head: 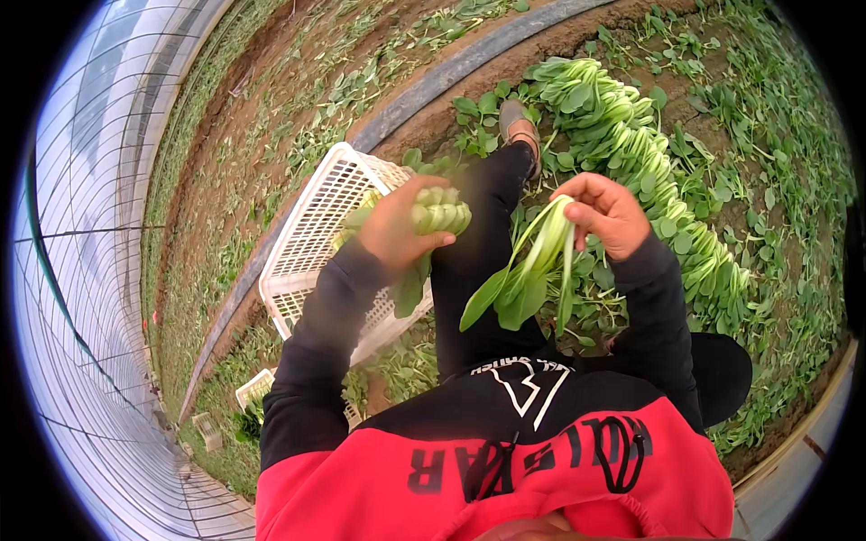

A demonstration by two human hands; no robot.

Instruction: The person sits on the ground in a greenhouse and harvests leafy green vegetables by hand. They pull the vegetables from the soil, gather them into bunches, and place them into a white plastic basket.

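Observation:
A bunch of leafy green heads (441, 211), pale stem ends together, is gripped in my left hand (399, 226) over the rim of a white plastic crate (325, 209). Some of its leaves hang below the hand. My right hand (605, 213) pinches a single leafy green plant (531, 270) by its stem end, its leaves drooping down toward my lap. More greens inside the crate are mostly hidden behind my left hand and forearm. To the right of my right hand runs a long row of harvested leafy greens (629, 149) laid on the ground, pale stems showing.
A grey strip (433, 91) curves across the soil beyond the crate. My shoe (519, 128) rests among low plants near the row. Another crate (256, 389) with greens and a smaller one (207, 433) stand at lower left, near the greenhouse film wall (81, 270).

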